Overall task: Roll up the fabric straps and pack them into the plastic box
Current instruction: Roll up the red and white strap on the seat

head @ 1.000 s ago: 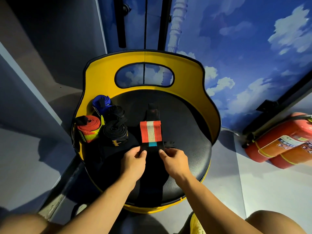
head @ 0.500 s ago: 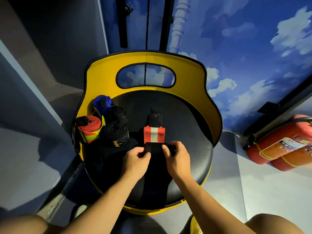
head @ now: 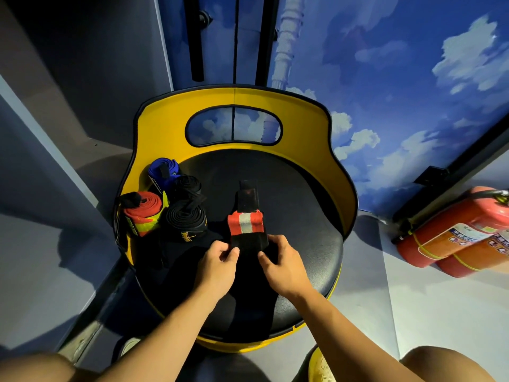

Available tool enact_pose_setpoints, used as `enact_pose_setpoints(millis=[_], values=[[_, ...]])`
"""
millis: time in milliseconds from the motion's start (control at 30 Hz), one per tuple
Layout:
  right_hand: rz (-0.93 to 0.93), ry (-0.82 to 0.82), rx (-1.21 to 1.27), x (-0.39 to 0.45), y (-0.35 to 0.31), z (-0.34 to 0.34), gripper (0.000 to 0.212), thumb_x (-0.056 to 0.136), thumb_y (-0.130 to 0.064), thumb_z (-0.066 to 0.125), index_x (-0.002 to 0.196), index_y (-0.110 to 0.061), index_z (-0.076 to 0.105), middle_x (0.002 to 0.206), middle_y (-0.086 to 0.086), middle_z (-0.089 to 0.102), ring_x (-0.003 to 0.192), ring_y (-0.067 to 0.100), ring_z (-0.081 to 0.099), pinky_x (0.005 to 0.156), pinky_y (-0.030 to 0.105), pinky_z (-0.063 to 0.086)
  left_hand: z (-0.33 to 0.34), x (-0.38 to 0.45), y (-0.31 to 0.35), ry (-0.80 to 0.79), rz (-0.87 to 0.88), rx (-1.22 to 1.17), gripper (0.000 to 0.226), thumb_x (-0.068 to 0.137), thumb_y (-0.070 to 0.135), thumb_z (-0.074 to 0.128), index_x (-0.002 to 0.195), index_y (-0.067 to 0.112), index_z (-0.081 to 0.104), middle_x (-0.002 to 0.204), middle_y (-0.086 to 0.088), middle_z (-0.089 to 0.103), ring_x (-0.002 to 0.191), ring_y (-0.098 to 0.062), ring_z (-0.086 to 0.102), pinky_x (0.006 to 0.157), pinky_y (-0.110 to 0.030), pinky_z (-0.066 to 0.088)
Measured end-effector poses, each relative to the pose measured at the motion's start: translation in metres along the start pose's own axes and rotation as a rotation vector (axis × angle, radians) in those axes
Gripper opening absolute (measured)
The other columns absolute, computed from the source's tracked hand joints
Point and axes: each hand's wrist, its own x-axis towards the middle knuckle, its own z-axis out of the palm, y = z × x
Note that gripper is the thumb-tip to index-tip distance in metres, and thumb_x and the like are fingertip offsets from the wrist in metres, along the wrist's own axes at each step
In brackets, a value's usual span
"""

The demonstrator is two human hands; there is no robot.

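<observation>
**Strap runs straight away from me, roll sits between both hands**

Starting at the left, four finished rolls stand against the chair's yellow back (head: 341,172): a red roll with yellow edging (head: 141,212), a blue roll (head: 162,170) behind it, and two black rolls (head: 187,186) (head: 186,217) just beside them; I see no plastic box anywhere in this view, so I cannot say where it lies.

Next comes my left hand (head: 219,260), fingers curled and pinching the left end of the strap's rolled part; the strap (head: 245,226) lies on the black seat (head: 300,216) in the middle, its long axis pointing away from me toward the chair back; the near part is a dark roll, beyond it a red band with a pale stripe, and beyond that a dark tail lies flat on the seat.

My right hand (head: 281,261) mirrors the left, thumb and fingers gripping the roll's right end; the two hands look equally near, one on each side.

I judge the rolling about half done; the unrolled length lies directly ahead of both hands, so the next turns should go forward along that line, kept even so the roll does not skew.

At far right, two red fire extinguishers (head: 451,232) lie on the floor, well apart from the chair.
</observation>
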Motion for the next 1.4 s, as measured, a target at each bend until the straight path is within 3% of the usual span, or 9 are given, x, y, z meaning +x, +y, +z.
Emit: enact_pose_setpoints(millis=[167, 267, 433, 533, 700, 833, 1067, 1267, 1400], values=[[0.078, 0.017, 0.036, -0.007, -0.001, -0.002, 0.032, 0.093, -0.036, 0.064, 0.121, -0.020, 0.057, 0.113, -0.001, 0.072, 0.109, 0.021, 0.066, 0.092, 0.036, 0.053, -0.002, -0.014, -0.001, 0.022, 0.031, 0.069, 0.024, 0.100, 0.039, 0.056, 0.119, 0.024, 0.058, 0.097, 0.007, 0.062, 0.096, -0.019, 0.060, 0.078, -0.028, 0.041], [0.070, 0.057, 0.009, -0.006, 0.000, 0.000, 0.030, 0.095, -0.043, 0.061, 0.113, -0.021, 0.055, 0.107, 0.000, 0.074, 0.103, 0.024, 0.068, 0.086, 0.038, 0.054, -0.001, -0.012, 0.004, -0.010, 0.048, 0.155, 0.042, 0.103, 0.042, 0.048, 0.139, 0.021, 0.055, 0.129, -0.004, 0.063, 0.117, -0.023, 0.056, 0.094, -0.033, 0.043], [0.099, 0.110, 0.016, 0.004, -0.001, 0.005, 0.030, 0.097, -0.048, 0.057, 0.095, -0.018, 0.057, 0.096, 0.003, 0.072, 0.093, 0.026, 0.066, 0.070, 0.030, 0.043, 0.011, 0.002, 0.004, -0.027, 0.048, 0.063, 0.040, 0.105, 0.030, 0.046, 0.136, 0.008, 0.060, 0.147, -0.006, 0.053, 0.135, -0.022, 0.047, 0.114, -0.033, 0.035], [0.104, 0.141, 0.059, 0.009, -0.004, 0.007, 0.031, 0.098, -0.046, 0.057, 0.095, -0.016, 0.061, 0.093, 0.002, 0.071, 0.091, 0.023, 0.066, 0.067, 0.025, 0.037, 0.015, 0.006, 0.006, -0.002, 0.003, -0.068, 0.039, 0.104, 0.029, 0.048, 0.140, 0.016, 0.057, 0.140, -0.001, 0.058, 0.129, -0.022, 0.053, 0.111, -0.037, 0.041], [0.215, 0.014, 0.209, 0.009, -0.009, 0.005, 0.027, 0.096, -0.034, 0.060, 0.117, -0.018, 0.059, 0.100, -0.006, 0.067, 0.089, 0.010, 0.064, 0.069, 0.018, 0.043, 0.018, 0.009, 0.008, 0.093, -0.007, -0.109, 0.037, 0.102, 0.032, 0.053, 0.135, 0.016, 0.062, 0.134, -0.004, 0.064, 0.124, -0.023, 0.059, 0.107, -0.042, 0.046], [0.240, -0.026, 0.251, 0.007, -0.007, 0.000, 0.032, 0.090, -0.023, 0.064, 0.121, -0.021, 0.059, 0.101, -0.009, 0.067, 0.088, 0.002, 0.063, 0.066, 0.007, 0.043, 0.015, 0.007, 0.012, 0.027, -0.013, -0.126, 0.035, 0.097, 0.034, 0.061, 0.129, 0.022, 0.068, 0.121, 0.004, 0.071, 0.111, -0.017, 0.065, 0.101, -0.041, 0.052], [0.162, 0.004, 0.111, -0.001, -0.010, -0.007, 0.032, 0.093, -0.037, 0.066, 0.119, -0.018, 0.067, 0.109, -0.002, 0.074, 0.105, 0.015, 0.067, 0.088, 0.024, 0.050, 0.000, -0.004, 0.007, 0.007, 0.037, -0.036, 0.021, 0.093, 0.037, 0.067, 0.108, 0.025, 0.076, 0.095, 0.010, 0.075, 0.090, -0.011, 0.068, 0.085, -0.034, 0.057], [0.174, 0.003, 0.116, -0.004, -0.010, -0.008, 0.036, 0.090, -0.050, 0.067, 0.112, -0.021, 0.071, 0.105, -0.006, 0.074, 0.101, 0.012, 0.068, 0.086, 0.023, 0.050, -0.005, -0.008, 0.013, 0.014, -0.017, -0.088, 0.010, 0.092, 0.039, 0.068, 0.098, 0.032, 0.069, 0.082, 0.017, 0.064, 0.078, 0.000, 0.060, 0.072, -0.024, 0.053], [0.283, -0.047, 0.243, 0.008, -0.008, -0.009, 0.038, 0.079, -0.052, 0.076, 0.099, -0.021, 0.070, 0.095, -0.006, 0.074, 0.091, 0.013, 0.070, 0.085, 0.030, 0.056, -0.004, 0.006, 0.021, -0.123, -0.229, -0.364, 0.009, 0.092, 0.024, 0.071, 0.099, 0.018, 0.070, 0.097, 0.001, 0.070, 0.093, -0.016, 0.067, 0.085, -0.044, 0.060]])
